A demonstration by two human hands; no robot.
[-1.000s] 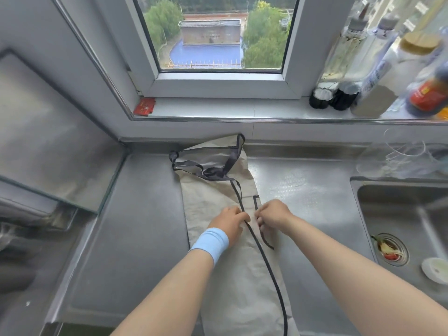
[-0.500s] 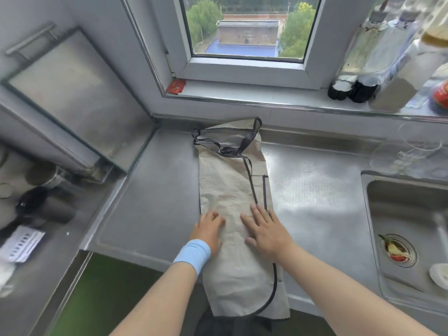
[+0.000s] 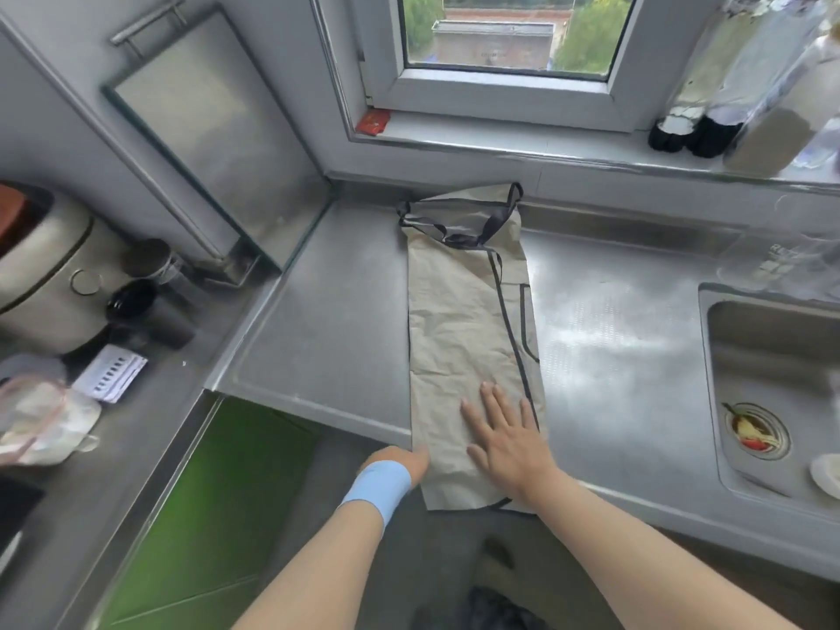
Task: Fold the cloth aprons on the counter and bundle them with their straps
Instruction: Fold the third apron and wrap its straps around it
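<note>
The right hand (image 3: 504,438) lies flat, fingers spread, on the long, creased beige apron (image 3: 459,338) on the steel counter (image 3: 332,311). The left hand (image 3: 404,461) has its fingers hidden, perhaps under the cloth's near-left edge.

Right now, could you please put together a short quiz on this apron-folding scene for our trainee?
1. True or false: the right hand lies flat with fingers spread on the beige apron.
2. Where are the dark straps bunched? A) at the apron's far end, near the window; B) on the windowsill; C) under the right hand.
3. Fill in: the sink lies to the person's ____ of the apron.
Key: 1 true; 2 A; 3 right.
</note>
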